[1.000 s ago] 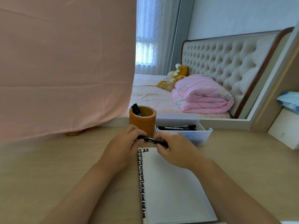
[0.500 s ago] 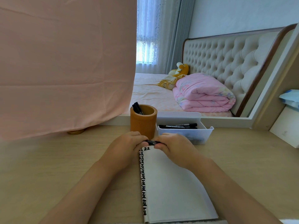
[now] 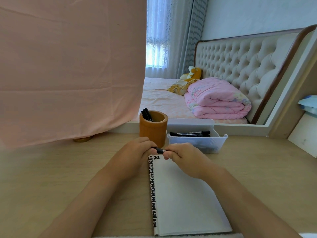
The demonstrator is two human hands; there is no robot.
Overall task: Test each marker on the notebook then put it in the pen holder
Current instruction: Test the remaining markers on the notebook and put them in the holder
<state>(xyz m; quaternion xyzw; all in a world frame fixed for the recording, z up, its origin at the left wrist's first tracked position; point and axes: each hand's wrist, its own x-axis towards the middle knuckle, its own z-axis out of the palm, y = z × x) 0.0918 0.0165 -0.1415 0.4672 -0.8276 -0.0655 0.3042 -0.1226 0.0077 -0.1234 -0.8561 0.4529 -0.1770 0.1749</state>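
Observation:
A black marker [image 3: 158, 150] lies crosswise between my two hands, just above the top edge of the open white notebook [image 3: 185, 200]. My left hand [image 3: 133, 154] grips its left end and my right hand [image 3: 184, 156] grips its right end; only a short middle piece shows. Black marks run down the notebook's left margin. Behind my hands stands the brown round pen holder [image 3: 153, 128] with two black markers [image 3: 147, 114] leaning in it. To its right a clear plastic tray [image 3: 197, 142] holds several more black markers [image 3: 190, 133].
A pink cloth [image 3: 68, 66] hangs over the desk's back left. A white mirror frame [image 3: 240, 128] runs along the back, reflecting a bed. A white box [image 3: 305, 136] sits at the far right. A small gold lid [image 3: 82, 139] peeks from under the cloth.
My hands have drawn closer together along the marker, so less of it shows between them. The view has shifted slightly.

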